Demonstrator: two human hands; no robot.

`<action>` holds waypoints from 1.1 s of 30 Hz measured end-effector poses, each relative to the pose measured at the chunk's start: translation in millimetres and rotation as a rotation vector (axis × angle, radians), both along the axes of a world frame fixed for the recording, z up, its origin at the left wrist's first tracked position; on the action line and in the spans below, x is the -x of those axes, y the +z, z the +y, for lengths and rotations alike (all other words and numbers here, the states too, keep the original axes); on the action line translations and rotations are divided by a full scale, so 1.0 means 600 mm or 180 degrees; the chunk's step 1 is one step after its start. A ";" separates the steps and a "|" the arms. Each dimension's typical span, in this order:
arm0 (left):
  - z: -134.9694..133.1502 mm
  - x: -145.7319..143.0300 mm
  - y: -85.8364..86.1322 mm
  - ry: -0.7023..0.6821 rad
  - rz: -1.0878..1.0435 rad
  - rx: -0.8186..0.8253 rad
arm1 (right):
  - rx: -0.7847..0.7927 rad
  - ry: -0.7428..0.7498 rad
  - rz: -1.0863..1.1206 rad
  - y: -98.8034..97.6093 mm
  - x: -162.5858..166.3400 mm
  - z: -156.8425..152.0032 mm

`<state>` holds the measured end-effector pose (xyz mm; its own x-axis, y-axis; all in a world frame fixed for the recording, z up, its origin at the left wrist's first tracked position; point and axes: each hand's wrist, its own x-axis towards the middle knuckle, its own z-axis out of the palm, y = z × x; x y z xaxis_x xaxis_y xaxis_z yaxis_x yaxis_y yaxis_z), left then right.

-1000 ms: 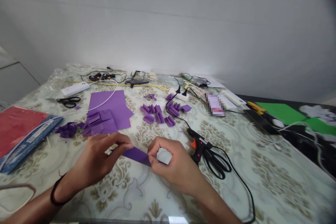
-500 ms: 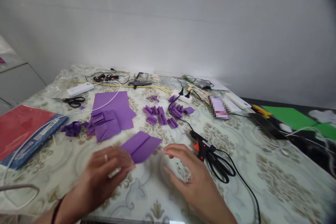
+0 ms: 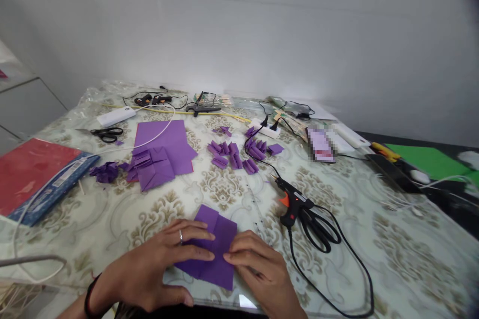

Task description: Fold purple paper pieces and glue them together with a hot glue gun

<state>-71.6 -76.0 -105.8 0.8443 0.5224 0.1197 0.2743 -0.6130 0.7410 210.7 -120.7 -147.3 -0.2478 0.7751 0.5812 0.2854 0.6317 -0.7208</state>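
A creased sheet of purple paper (image 3: 220, 237) lies on the table close in front of me. My left hand (image 3: 160, 256), wearing a ring, is open, with its fingers stretched flat over the left part of the sheet and the thumb apart, below it. At the right edge, my right hand (image 3: 256, 269) is closed, thumb and fingers pinching the paper. Right of that hand lies a hot glue gun (image 3: 294, 204), its red light lit, beside black-handled scissors (image 3: 318, 229).
Several folded purple pieces (image 3: 235, 156) are grouped mid-table. Purple sheets (image 3: 164, 134), crumpled paper (image 3: 105, 173) and a red packet (image 3: 33, 174) lie left. A power strip (image 3: 265, 128), a phone (image 3: 321, 144) and cables stand farther back. Green sheets (image 3: 422, 162) are right.
The purple paper has come nearer to me, turned, and now lies on the table. My left hand has flattened onto it, and my right hand has closed on its right edge.
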 end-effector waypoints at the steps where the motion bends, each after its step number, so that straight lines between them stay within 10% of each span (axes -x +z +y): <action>1: 0.002 -0.002 0.000 -0.0086 0.0007 0.0005 | 0.0039 0.0004 0.0076 0.000 0.000 0.000; 33: -0.012 -0.024 -0.032 0.0316 -0.1074 0.0077 | 0.0909 0.1187 -0.0089 0.034 0.044 -0.022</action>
